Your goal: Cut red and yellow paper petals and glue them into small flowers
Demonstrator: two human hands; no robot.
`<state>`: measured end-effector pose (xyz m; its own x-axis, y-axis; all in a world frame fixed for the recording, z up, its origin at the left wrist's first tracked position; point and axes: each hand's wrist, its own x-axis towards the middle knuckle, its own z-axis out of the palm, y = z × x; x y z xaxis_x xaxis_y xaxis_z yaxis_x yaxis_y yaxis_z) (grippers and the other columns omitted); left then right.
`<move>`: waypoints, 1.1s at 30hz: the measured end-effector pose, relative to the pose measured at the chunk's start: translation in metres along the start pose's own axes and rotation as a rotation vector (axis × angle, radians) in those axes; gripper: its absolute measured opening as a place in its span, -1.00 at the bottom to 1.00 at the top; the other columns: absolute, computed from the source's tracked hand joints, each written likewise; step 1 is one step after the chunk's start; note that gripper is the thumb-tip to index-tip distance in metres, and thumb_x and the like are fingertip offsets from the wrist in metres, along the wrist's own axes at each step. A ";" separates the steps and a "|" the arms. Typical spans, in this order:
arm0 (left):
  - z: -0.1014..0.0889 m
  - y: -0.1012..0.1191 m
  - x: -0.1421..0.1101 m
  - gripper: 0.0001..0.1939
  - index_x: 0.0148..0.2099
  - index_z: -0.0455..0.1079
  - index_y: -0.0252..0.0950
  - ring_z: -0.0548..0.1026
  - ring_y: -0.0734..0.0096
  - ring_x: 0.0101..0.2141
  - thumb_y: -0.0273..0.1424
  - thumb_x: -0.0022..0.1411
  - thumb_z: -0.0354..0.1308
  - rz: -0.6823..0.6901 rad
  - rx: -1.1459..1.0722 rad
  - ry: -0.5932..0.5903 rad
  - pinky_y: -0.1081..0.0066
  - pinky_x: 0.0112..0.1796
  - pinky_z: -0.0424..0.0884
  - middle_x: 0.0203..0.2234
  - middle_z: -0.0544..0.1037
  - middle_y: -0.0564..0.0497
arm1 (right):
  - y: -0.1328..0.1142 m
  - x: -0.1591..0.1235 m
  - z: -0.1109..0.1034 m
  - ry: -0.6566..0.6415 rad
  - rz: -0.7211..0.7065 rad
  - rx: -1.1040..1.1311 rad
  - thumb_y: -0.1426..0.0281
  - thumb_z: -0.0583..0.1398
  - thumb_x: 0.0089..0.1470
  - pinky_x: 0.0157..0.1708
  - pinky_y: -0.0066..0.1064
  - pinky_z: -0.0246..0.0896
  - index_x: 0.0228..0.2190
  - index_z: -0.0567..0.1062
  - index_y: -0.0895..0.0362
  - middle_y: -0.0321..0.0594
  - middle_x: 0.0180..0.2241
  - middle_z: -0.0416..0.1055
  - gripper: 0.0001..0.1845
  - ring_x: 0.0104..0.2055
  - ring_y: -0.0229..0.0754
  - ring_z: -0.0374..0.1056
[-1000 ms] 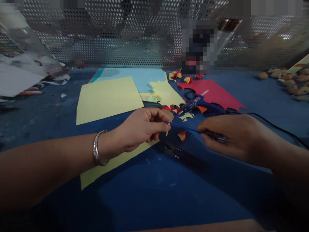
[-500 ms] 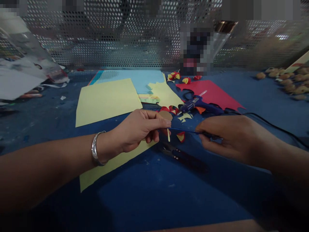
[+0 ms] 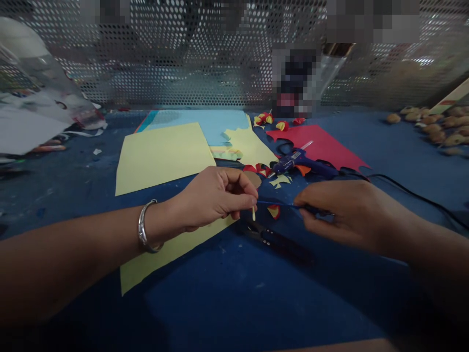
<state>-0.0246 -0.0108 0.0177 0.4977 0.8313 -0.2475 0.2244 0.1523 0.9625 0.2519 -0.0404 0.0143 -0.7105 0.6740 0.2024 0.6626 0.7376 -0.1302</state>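
My left hand (image 3: 223, 198) is closed in a pinch, with a narrow yellow strip (image 3: 253, 213) poking down from its fingertips. A thin blue stick (image 3: 276, 202) spans the gap between both hands, its left end at the left fingertips. My right hand (image 3: 340, 210) is wrapped round the other end, where a dark part shows under the fingers; its exact kind I cannot make out. Below the hands, dark-handled thread snips (image 3: 282, 243) lie on the blue table (image 3: 220, 308). A red and yellow paper piece (image 3: 273, 211) rests just beyond them.
A blue glue gun (image 3: 293, 161) with a black cord lies on red paper (image 3: 318, 139). Yellow sheets (image 3: 164, 156) and light-blue paper (image 3: 205, 120) are at centre left. Perforated metal (image 3: 164, 63) stands behind; a bottle (image 3: 47, 73) is left, brown round pieces (image 3: 439, 127) right.
My right hand has shifted slightly left, and both hands sit a little lower in view. The yellow strip now hangs more upright. Both hands keep their hold.
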 end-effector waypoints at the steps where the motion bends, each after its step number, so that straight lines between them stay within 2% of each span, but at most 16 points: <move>1: 0.000 0.001 0.000 -0.92 -0.34 0.49 -0.34 0.43 0.65 -0.59 -0.53 0.20 0.33 0.019 0.007 -0.001 0.61 -0.56 0.32 -0.51 0.58 0.07 | -0.001 0.001 -0.001 0.007 -0.027 -0.008 0.38 0.06 0.32 -0.44 -0.34 0.15 -0.34 0.51 0.09 -0.26 -0.47 0.50 -0.74 -0.48 -0.18 0.39; 5: 0.000 -0.001 -0.001 -0.95 -0.27 0.52 -0.31 0.47 0.60 -0.54 -0.54 0.22 0.29 0.135 0.042 -0.062 0.57 -0.48 0.41 -0.52 0.56 0.10 | -0.002 0.006 -0.002 0.024 -0.083 -0.026 0.40 0.07 0.31 -0.48 -0.34 0.20 -0.34 0.53 0.11 -0.23 -0.44 0.55 -0.75 -0.49 -0.18 0.44; 9: -0.004 -0.005 -0.001 -0.89 -0.17 0.59 -0.30 0.49 0.57 -0.49 -0.51 0.26 0.26 0.250 0.139 -0.082 0.55 -0.44 0.41 -0.49 0.59 0.07 | 0.000 0.004 0.001 0.015 -0.053 -0.014 0.39 0.08 0.32 -0.47 -0.32 0.21 -0.33 0.56 0.10 -0.22 -0.43 0.58 -0.73 -0.48 -0.17 0.45; 12: -0.007 -0.006 0.000 -0.84 -0.09 0.61 -0.31 0.56 0.49 -0.42 -0.47 0.28 0.28 0.279 0.149 -0.088 0.50 -0.37 0.47 -0.44 0.63 0.02 | 0.004 0.000 0.003 0.037 -0.012 0.024 0.35 0.08 0.34 -0.44 -0.33 0.22 -0.30 0.58 0.09 -0.21 -0.41 0.59 -0.71 -0.47 -0.18 0.45; 17: -0.011 -0.009 0.006 -0.86 -0.12 0.62 -0.34 0.58 0.50 -0.39 -0.46 0.26 0.34 0.246 0.063 -0.113 0.52 -0.35 0.47 -0.41 0.65 0.00 | 0.009 -0.003 0.002 0.004 0.058 0.148 0.27 0.12 0.37 -0.44 -0.38 0.23 -0.28 0.59 0.07 -0.26 -0.42 0.57 -0.73 -0.47 -0.23 0.43; 21: -0.014 -0.010 0.010 -0.90 -0.17 0.63 -0.33 0.56 0.55 -0.39 -0.48 0.23 0.37 0.210 0.074 -0.130 0.54 -0.33 0.47 -0.39 0.66 0.02 | 0.009 -0.001 0.000 -0.047 0.111 0.234 0.22 0.13 0.37 -0.49 -0.41 0.18 -0.29 0.59 0.09 -0.28 -0.48 0.52 -0.69 -0.52 -0.26 0.37; 26: -0.015 -0.008 0.010 -0.93 -0.23 0.64 -0.32 0.55 0.54 -0.39 -0.49 0.18 0.39 0.155 0.091 -0.108 0.52 -0.30 0.47 -0.41 0.65 0.03 | 0.005 0.000 0.000 -0.053 0.186 0.264 0.19 0.15 0.34 -0.51 -0.39 0.14 -0.32 0.60 0.08 -0.30 -0.53 0.48 -0.69 -0.55 -0.27 0.31; 33: -0.014 -0.010 0.010 -0.88 -0.22 0.58 -0.33 0.55 0.52 -0.40 -0.49 0.15 0.41 0.129 0.056 -0.135 0.50 -0.32 0.50 -0.43 0.61 0.05 | 0.007 0.000 0.002 -0.029 0.130 0.277 0.18 0.19 0.33 -0.53 -0.42 0.16 -0.33 0.59 0.07 -0.33 -0.52 0.46 -0.71 -0.56 -0.29 0.30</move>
<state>-0.0335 0.0036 0.0075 0.6322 0.7623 -0.1389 0.1956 0.0164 0.9805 0.2558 -0.0355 0.0118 -0.6328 0.7617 0.1391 0.6617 0.6253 -0.4137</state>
